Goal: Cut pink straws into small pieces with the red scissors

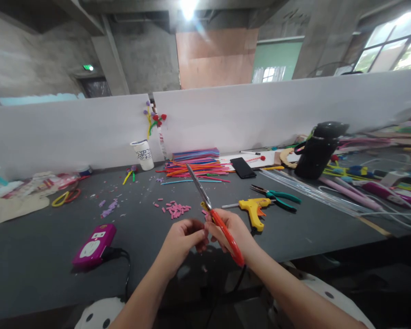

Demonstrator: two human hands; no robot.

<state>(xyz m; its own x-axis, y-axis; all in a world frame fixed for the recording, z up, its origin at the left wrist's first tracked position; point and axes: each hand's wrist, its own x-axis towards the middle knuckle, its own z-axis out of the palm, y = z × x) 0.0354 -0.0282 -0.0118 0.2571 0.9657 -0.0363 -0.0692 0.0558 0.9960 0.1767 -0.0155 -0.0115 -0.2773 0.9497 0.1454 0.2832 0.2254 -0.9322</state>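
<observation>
My right hand (234,228) is closed around scissors (228,234) with red handles, their blades pointing up and away over the table. Fingertips of my left hand (185,240) are pinched together right beside my right fingers. Whatever lies between the left fingertips is too small or hidden to make out. Just beyond my hands is a loose pile of short pink pieces (176,209), with a few more showing by the right fingers. Farther back, a heap of long fuzzy pipe cleaners (195,169) lies in red, orange, pink and blue.
Right of my hands lie a yellow glue gun (253,210) and green-handled pliers (282,197). Behind them are a black phone (242,167) and a black jug (317,153). A purple device (95,244) with a cable sits at left. A white cup (143,155) stands by the partition (260,109).
</observation>
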